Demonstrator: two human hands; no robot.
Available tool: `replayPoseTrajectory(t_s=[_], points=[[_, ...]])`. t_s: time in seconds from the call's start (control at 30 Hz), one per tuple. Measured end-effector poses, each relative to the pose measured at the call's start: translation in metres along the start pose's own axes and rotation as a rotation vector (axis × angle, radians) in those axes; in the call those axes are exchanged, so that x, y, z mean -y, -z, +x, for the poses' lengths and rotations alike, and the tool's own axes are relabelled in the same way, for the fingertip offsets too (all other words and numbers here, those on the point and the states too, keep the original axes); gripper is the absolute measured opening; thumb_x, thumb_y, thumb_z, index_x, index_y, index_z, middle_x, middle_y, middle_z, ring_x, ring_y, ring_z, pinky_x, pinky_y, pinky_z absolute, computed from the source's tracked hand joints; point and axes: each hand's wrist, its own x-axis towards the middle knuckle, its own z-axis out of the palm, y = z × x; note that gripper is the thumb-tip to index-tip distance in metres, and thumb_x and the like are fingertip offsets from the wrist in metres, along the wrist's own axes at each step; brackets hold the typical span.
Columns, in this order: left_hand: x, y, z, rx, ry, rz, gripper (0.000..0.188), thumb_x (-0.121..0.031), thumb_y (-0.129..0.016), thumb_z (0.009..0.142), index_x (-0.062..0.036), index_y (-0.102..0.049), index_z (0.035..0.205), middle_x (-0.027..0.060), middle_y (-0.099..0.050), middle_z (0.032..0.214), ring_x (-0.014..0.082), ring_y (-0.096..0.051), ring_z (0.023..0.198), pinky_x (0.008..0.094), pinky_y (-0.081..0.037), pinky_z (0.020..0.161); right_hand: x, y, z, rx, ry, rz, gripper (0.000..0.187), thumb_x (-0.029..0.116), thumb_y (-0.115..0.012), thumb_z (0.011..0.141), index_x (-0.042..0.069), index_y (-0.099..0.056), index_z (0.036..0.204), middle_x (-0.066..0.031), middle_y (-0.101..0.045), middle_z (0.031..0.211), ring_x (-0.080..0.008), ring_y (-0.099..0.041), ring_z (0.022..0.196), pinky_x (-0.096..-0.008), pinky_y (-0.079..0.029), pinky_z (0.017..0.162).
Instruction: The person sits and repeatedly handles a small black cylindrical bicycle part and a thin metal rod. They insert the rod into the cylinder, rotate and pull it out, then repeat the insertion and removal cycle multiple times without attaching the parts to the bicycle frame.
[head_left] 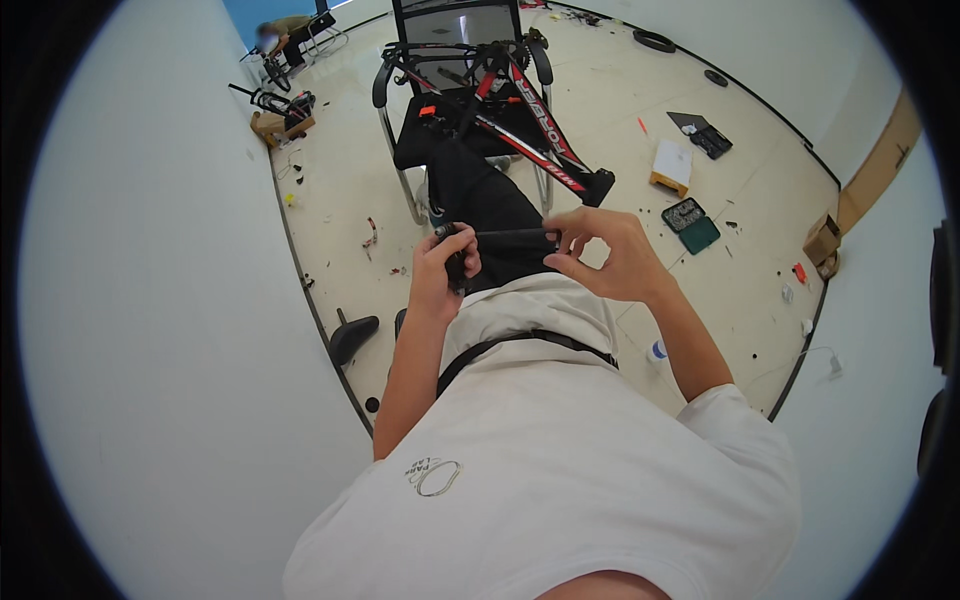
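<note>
Over my lap, my left hand (443, 272) is closed round a chunky black part (456, 268), whose exact kind I cannot make out. From it a dark straight rod (512, 239) runs across to the right, against my black trousers. My right hand (615, 258) pinches the far end of this rod between thumb and fingers, its palm turned toward it. Just beyond both hands, a black and red bicycle frame (540, 150) lies across the seat of a black office chair (410, 140).
A saddle (354, 338) lies on the floor at left. To the right are a green bit case (692, 226), a black tool case (703, 135), a box (671, 167) and a bottle (656, 351). Another person (290, 37) bends down at far left, near a cardboard box (283, 126).
</note>
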Motion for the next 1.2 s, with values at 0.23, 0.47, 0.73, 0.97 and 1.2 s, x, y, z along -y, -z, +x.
replayPoseTrajectory(t_s=[0.23, 0.47, 0.73, 0.97, 1.2], points=[[0.002, -0.007, -0.006, 0.15, -0.022, 0.125, 0.01, -0.004, -0.065, 0.085, -0.0016, -0.059, 0.093, 0.0065, -0.057, 0.076, 0.0137, -0.055, 0.063, 0.0263, -0.04, 0.052, -0.014, 0.005, -0.005, 0.034, -0.551, 0.567, 0.025, 0.012, -0.052, 0.095, -0.008, -0.065, 0.087, -0.0152, -0.067, 0.066, -0.0211, -0.065, 0.051, -0.025, -0.052, 0.056], [-0.002, -0.011, -0.006, 0.112, -0.014, 0.03, 0.014, -0.007, -0.065, 0.085, 0.0004, -0.057, 0.094, 0.007, -0.057, 0.076, 0.0132, -0.053, 0.063, 0.0258, -0.04, 0.054, -0.023, 0.008, -0.001, 0.136, -0.768, 1.23, 0.023, 0.014, -0.051, 0.095, -0.006, -0.063, 0.094, -0.0165, -0.068, 0.073, -0.0204, -0.067, 0.059, -0.0267, -0.053, 0.059], [0.003, -0.004, -0.002, 0.059, 0.029, -0.065, 0.014, -0.007, -0.066, 0.086, -0.0002, -0.057, 0.094, 0.0062, -0.056, 0.076, 0.0131, -0.053, 0.064, 0.0256, -0.04, 0.056, -0.002, 0.011, -0.001, 0.098, -0.217, 0.145, 0.018, 0.005, -0.056, 0.095, -0.002, -0.061, 0.111, -0.0126, -0.07, 0.078, -0.0149, -0.071, 0.07, -0.0244, -0.053, 0.067], [-0.002, -0.008, -0.004, 0.061, -0.052, 0.13, 0.015, -0.007, -0.067, 0.085, -0.0006, -0.057, 0.095, 0.0064, -0.057, 0.078, 0.0133, -0.054, 0.066, 0.0253, -0.042, 0.057, -0.008, 0.016, 0.0, 0.195, -0.627, 0.639, 0.025, -0.001, -0.055, 0.092, -0.002, -0.058, 0.117, -0.0119, -0.07, 0.077, -0.0193, -0.072, 0.071, -0.0267, -0.057, 0.068], [-0.001, 0.002, 0.0, 0.053, 0.093, -0.08, 0.017, -0.007, -0.065, 0.086, 0.0004, -0.056, 0.097, 0.0066, -0.057, 0.079, 0.0125, -0.054, 0.066, 0.024, -0.042, 0.057, 0.004, 0.015, 0.0, 0.279, -0.267, 0.323, 0.03, -0.001, -0.061, 0.089, -0.004, -0.062, 0.119, -0.0129, -0.073, 0.093, -0.0186, -0.07, 0.094, -0.0287, -0.055, 0.084]])
